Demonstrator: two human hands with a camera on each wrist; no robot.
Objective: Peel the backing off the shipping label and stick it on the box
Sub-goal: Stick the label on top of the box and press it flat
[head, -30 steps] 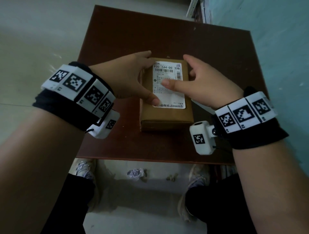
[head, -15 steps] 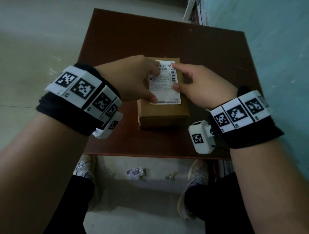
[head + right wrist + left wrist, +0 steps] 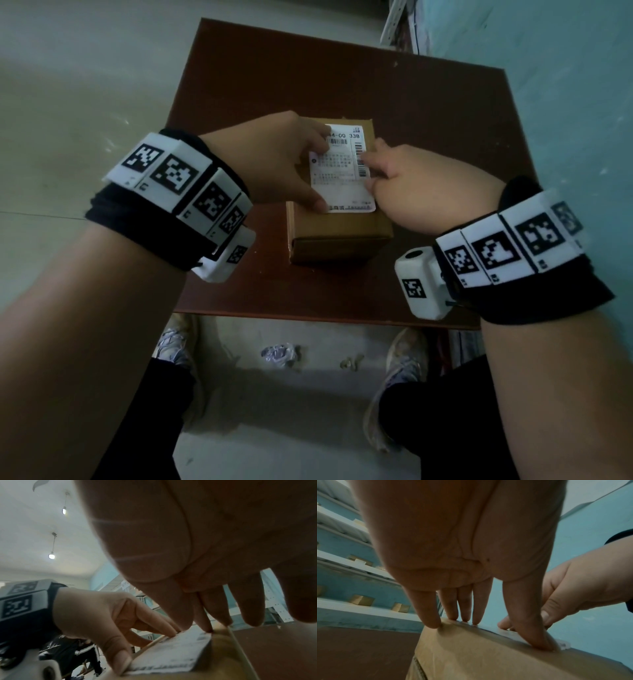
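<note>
A brown cardboard box sits on the dark brown table. A white shipping label lies flat on the box top. My left hand presses its left side, the thumb on the near left corner and straight fingers on the far left part. My right hand presses its fingertips on the label's right edge. From the left wrist, the left fingers stand on the box. In the right wrist view the label is under both hands' fingertips.
A turquoise wall runs along the table's right side. Crumpled paper lies on the floor by my shoes. Shelves with small boxes stand beyond the table. People stand in the background.
My right hand slid from the label's middle to its right edge. My left fingers moved onto the label's far left part, while the thumb stayed on the near left corner.
</note>
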